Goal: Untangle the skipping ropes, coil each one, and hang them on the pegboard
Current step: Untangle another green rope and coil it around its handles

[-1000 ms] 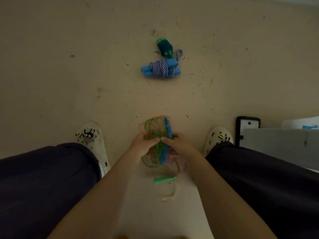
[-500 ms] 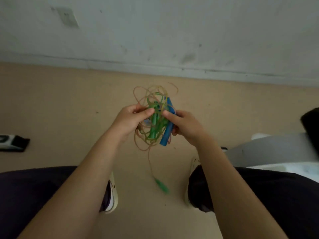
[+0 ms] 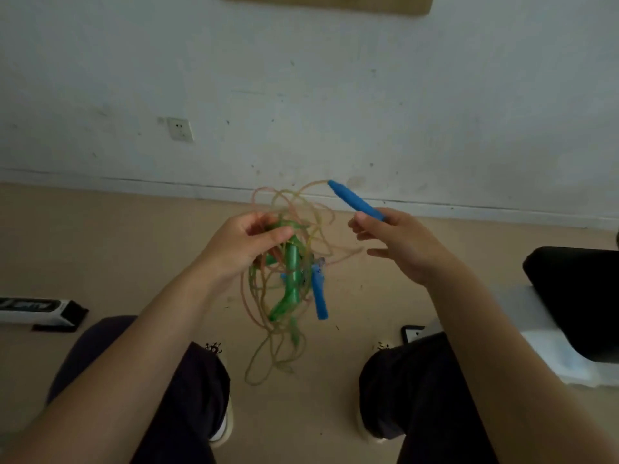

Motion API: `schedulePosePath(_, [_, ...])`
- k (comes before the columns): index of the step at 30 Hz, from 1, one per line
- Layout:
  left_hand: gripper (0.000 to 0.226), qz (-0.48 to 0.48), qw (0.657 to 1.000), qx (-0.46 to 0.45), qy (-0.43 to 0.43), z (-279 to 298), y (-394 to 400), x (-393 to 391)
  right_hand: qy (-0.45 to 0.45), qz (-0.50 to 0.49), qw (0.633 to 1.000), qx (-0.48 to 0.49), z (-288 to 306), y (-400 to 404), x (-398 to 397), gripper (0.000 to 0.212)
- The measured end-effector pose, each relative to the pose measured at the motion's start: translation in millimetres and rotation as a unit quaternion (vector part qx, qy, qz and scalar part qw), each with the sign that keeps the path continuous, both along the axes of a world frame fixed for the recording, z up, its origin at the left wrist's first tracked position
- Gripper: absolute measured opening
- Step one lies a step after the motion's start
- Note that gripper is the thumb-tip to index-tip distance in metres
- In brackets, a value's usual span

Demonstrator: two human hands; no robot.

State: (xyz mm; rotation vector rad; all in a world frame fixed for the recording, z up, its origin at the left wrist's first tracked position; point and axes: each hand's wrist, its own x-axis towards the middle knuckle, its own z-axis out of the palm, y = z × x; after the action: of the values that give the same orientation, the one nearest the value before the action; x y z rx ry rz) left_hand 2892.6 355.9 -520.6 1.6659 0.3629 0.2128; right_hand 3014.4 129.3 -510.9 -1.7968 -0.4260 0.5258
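1. Your left fingers [image 3: 264, 218] and thumb curl round the top of the tangle [image 3: 288, 262], pinching its cords; your left hand [image 3: 241, 246] holds the whole bunch up in the air above the floor [image 3: 100, 249], between your knees.
2. Your right hand [image 3: 402, 246] grips a blue handle [image 3: 356, 200] near its rear end; the handle tilts up and to the left, its tip towards the wall [image 3: 335, 95]; the lower fingers of that hand stretch out loosely, apart from one another.
3. A thin cord runs from the blue handle's tip back into the tangle; the two hands are apart, with loops of cord between them.
4. Inside the tangle a green handle [image 3: 291, 259] hangs roughly upright just below your left thumb; a second blue handle [image 3: 318, 296] dangles beside it on the right; loose loops trail down below both.
5. A socket [image 3: 180, 129] sits on the wall at the left; a board [image 3: 328, 3] shows at the top edge; a black and white box [image 3: 40, 311] lies on the floor at the left.
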Motion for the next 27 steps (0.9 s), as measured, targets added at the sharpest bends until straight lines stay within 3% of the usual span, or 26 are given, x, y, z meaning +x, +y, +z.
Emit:
schedulePosePath(4, [0.019, -0.002, 1.0, -0.016, 0.022, -21.8, 0.4, -5.3, -0.009, 0.021, 0.998, -0.051, -19.6, -4.3, 2.1, 0.04])
schedulePosePath(8, [0.03, -0.048, 0.998, -0.011, 0.036, -32.3, -2.4, -5.4, -0.051, 0.011, 0.998, -0.036, -38.5, 13.7, -4.7, 0.066])
schedulePosePath(13, [0.037, -0.121, 0.991, -0.024, 0.042, -35.2, -6.9, -2.6, -0.066, 0.123, 0.99, -0.015, -47.2, 37.3, -20.8, 0.05])
schedulePosePath(19, [0.018, -0.118, 0.992, 0.011, 0.036, -38.1, 5.1, -1.2, -0.093, 0.077, 0.993, -0.01, -51.2, 38.2, -17.9, 0.02])
schedulePosePath(24, [0.01, -0.118, 0.992, 0.015, 0.029, -43.9, -2.7, -1.1, -0.128, 0.138, 0.981, -0.044, -51.6, 38.8, -20.9, 0.039])
schedulePosePath(27, [0.01, -0.132, 0.991, 0.008, 0.033, -43.5, -7.8, -1.5, -0.14, 0.142, 0.979, -0.049, -50.9, 41.7, -25.9, 0.029])
